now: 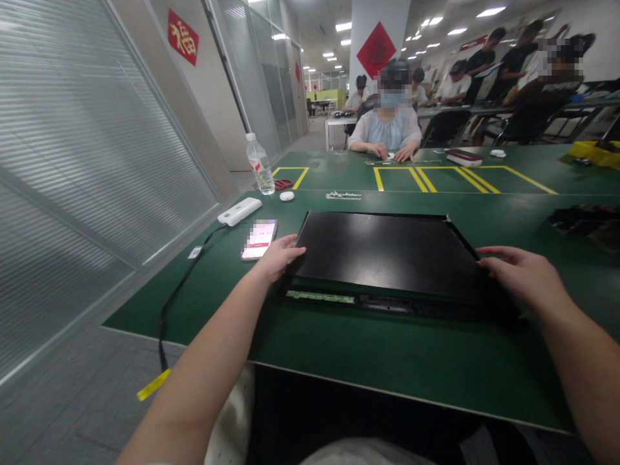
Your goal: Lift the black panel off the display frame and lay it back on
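Observation:
A flat black display panel (387,248) lies before me, its near edge raised a little over a black frame (411,306). Along the near side of that frame shows a thin green circuit strip (320,296). My left hand (281,255) grips the panel's left edge, thumb on top and fingers at the side. At the right edge my right hand (520,271) pinches the panel between thumb and fingers. The undersides of the panel and the fingertips beneath it are hidden.
On the green table (387,374), left of the panel, are a lit phone (260,239), a white power bank (240,211) with a cable, a water bottle (260,165), an earbud case (287,196) and red-handled scissors (283,184). A person (386,123) sits opposite. Dark items (586,223) lie right.

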`<state>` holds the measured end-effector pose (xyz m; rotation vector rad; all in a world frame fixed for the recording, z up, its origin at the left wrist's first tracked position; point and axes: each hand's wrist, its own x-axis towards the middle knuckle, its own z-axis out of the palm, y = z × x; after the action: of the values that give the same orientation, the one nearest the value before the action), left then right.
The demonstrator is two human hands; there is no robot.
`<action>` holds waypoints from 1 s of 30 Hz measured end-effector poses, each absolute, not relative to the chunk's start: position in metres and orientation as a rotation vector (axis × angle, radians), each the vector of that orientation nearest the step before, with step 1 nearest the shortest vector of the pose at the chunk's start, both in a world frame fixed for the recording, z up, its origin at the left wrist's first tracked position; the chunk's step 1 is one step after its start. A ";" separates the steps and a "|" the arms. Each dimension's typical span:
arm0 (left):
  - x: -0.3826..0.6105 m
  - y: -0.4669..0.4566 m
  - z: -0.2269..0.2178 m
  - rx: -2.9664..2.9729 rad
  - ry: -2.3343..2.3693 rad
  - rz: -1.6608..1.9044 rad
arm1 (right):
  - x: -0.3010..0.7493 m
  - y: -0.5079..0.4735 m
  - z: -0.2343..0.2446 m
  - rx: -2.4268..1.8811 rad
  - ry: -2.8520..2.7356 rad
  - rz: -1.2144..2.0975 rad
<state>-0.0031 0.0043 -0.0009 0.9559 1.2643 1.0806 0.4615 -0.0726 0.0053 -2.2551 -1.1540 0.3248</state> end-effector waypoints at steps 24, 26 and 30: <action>-0.002 0.005 -0.002 0.912 1.227 1.103 | 0.473 -0.071 -0.004 -2.213 -1.165 0.409; -0.002 0.005 -0.002 0.915 1.226 1.106 | 0.474 -0.070 -0.005 -2.220 -1.183 0.396; -0.002 0.005 -0.002 0.914 1.221 1.107 | 0.473 -0.070 -0.005 -2.208 -1.188 0.394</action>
<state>-0.0016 0.0051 -0.0023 0.9141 1.2206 1.1074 0.4730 -0.0705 -0.0045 -2.2082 -1.1876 0.3943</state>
